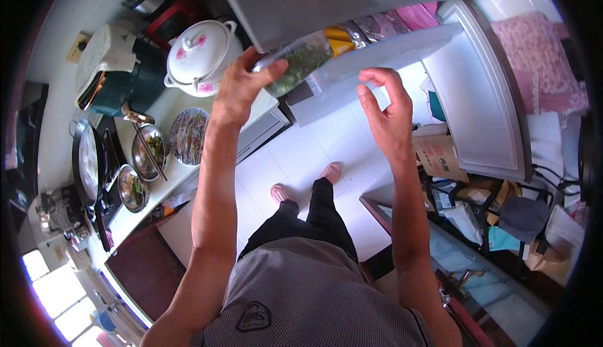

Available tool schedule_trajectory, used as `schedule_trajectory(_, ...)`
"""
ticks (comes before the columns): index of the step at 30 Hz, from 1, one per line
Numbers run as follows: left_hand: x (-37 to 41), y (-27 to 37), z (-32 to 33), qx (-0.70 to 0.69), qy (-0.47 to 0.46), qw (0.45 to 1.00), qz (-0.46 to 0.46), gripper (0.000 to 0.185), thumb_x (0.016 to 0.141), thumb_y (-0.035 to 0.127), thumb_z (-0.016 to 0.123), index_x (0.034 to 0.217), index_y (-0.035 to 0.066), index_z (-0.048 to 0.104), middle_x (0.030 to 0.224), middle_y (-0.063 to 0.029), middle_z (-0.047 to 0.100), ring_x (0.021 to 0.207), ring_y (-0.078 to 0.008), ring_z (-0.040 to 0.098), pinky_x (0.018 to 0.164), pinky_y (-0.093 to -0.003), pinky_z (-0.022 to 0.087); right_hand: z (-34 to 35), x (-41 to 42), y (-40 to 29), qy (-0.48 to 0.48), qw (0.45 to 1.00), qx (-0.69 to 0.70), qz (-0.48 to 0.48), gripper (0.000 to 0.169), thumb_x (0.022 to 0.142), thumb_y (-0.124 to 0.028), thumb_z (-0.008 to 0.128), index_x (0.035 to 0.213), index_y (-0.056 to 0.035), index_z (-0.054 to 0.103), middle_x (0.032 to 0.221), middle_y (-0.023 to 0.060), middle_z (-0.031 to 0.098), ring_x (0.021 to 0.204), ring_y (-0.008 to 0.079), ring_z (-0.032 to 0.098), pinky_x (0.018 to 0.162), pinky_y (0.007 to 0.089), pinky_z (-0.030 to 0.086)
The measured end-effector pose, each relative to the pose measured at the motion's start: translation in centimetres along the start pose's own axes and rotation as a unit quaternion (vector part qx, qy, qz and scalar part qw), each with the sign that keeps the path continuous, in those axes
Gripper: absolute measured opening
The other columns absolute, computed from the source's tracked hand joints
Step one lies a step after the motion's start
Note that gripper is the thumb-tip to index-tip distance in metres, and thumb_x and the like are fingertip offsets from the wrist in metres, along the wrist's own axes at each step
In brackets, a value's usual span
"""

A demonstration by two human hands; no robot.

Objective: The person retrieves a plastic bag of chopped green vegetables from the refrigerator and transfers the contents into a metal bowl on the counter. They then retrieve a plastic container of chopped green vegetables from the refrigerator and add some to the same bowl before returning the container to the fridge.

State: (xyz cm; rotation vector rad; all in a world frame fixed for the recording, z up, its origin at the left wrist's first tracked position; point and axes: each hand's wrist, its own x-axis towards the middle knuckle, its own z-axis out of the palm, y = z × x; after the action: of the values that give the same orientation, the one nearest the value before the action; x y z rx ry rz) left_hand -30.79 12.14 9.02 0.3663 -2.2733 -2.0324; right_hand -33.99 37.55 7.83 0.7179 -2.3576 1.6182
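My left hand is at the near end of a clear container of green leafy food, with its thumb over the edge and its fingers partly hidden behind. The container lies at the left end of a pulled-out freezer drawer. Beside it in the drawer are a yellow package, silvery bags and a pink bag. My right hand hangs in the air before the drawer, thumb and fingers curved apart, holding nothing. A grey panel covers the area above the drawer.
An open refrigerator door stands at the right, near a cardboard box and a rack of packages. On the left counter are a white floral lidded pot, a wrapped plate, a wok and steel bowls, one with chopsticks across it.
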Motion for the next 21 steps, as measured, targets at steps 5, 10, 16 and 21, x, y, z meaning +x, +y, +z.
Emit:
schedule_trajectory(5, -6.8, 0.3, -4.7, 0.133, -0.026, 0.990, 0.034, 0.068, 0.066, 0.033, 0.083, 0.124, 0.006, 0.058, 0.115, -0.0129, 0.063, 0.106, -0.0255, 0.061, 0.097, -0.0352, 0.046, 4.3, -2.1, -3.3, -0.066, 0.996, 0.055, -0.022, 0.055, 0.076, -0.016, 0.079, 0.123, -0.0058, 0.053, 0.124, 0.0144, 0.054, 0.111, 0.0294, 0.054, 0.087, 0.0374, 0.049)
schedule_trajectory(10, -13.5, -1.1, -9.3, 0.183, -0.105, 0.972, 0.106, 0.066, 0.061, 0.021, 0.083, 0.120, 0.006, 0.057, 0.115, -0.0126, 0.061, 0.109, -0.0287, 0.060, 0.097, -0.0376, 0.046, 8.7, -3.0, -7.5, -0.353, 0.931, -0.022, -0.093, 0.076, 0.071, -0.040, 0.081, 0.132, -0.0089, 0.048, 0.137, 0.0168, 0.045, 0.124, 0.0365, 0.047, 0.101, 0.0454, 0.045)
schedule_trajectory(16, -20.9, -4.0, -13.7, 0.120, -0.052, 0.990, 0.048, 0.081, 0.059, 0.018, 0.085, 0.130, 0.006, 0.048, 0.122, -0.0127, 0.055, 0.115, -0.0277, 0.055, 0.101, -0.0384, 0.043, 13.9, -6.0, -11.9, -0.500, 0.862, 0.014, -0.083, 0.070, 0.076, -0.035, 0.078, 0.131, -0.0037, 0.048, 0.130, 0.0185, 0.050, 0.121, 0.0373, 0.050, 0.101, 0.0450, 0.044)
schedule_trajectory(21, -25.3, -9.0, -11.9, -0.367, 0.210, 0.906, 0.027, 0.111, 0.063, 0.042, 0.088, 0.146, 0.003, 0.026, 0.132, -0.0149, 0.047, 0.125, -0.0272, 0.044, 0.107, -0.0408, 0.035, 19.7, -11.5, -15.0, -0.335, 0.939, -0.029, -0.073, 0.073, 0.078, -0.033, 0.076, 0.134, -0.0023, 0.042, 0.131, 0.0229, 0.045, 0.119, 0.0413, 0.047, 0.097, 0.0487, 0.044)
